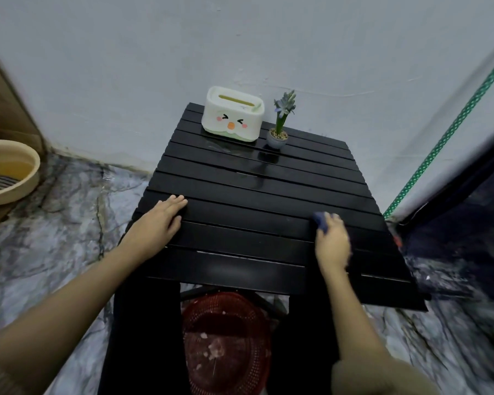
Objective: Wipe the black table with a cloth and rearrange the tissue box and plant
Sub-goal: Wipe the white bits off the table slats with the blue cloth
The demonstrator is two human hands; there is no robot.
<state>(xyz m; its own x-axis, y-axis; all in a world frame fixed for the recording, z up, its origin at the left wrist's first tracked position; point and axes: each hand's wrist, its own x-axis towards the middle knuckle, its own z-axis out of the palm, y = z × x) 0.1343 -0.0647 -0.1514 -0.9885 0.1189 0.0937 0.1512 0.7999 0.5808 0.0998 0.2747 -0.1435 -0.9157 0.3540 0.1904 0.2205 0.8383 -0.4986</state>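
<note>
A black slatted table (248, 192) stands against the pale wall. At its far edge sits a white and green tissue box (232, 115) with a cartoon face. Just right of it stands a small potted plant (280, 129) with a bluish flower, in a grey pot. My left hand (160, 220) lies flat, palm down, on the table's near left part. My right hand (332, 240) is on the near right part, blurred, pressing a dark blue cloth (321, 220) to the slats; only the cloth's upper end shows past my fingers.
A red plastic basket (226, 337) sits on the floor under the table's near edge. A beige basin (15, 172) stands on the marbled floor at left. A green patterned pole (451, 129) leans at right beside dark fabric (468, 212).
</note>
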